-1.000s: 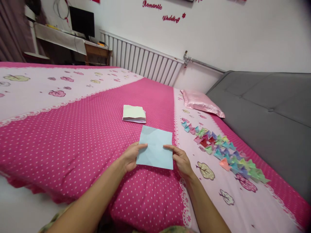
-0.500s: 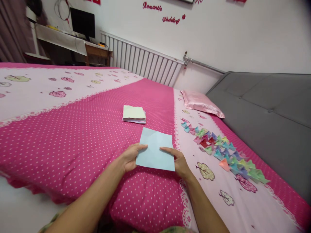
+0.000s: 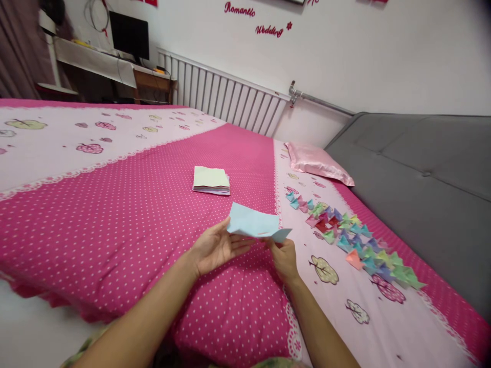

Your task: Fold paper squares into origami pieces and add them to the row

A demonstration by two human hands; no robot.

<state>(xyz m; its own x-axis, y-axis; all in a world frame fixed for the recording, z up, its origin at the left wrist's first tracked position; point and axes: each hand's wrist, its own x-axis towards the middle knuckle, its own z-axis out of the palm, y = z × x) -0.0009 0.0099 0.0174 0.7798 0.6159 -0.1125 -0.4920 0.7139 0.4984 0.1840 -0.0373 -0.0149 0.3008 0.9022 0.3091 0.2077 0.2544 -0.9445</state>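
A light blue paper square is lifted off the pink dotted bedspread and tilted nearly flat, its near edge raised. My left hand is under its left side, palm up, fingers touching the sheet. My right hand pinches its right near corner from below. Beyond it lies a small stack of paper squares with a pale green sheet on top. To the right, a long row of folded paper shapes in several colours runs along the pale pink strip.
A pink satin pillow lies at the head of the bed by a grey padded headboard. A white radiator lines the far wall; a desk with a dark monitor stands at the back left.
The blue sheet lay flat on the bed under both hands; now it is raised and tipped toward level, my left hand turned palm up beneath it and my right hand gripping its corner.
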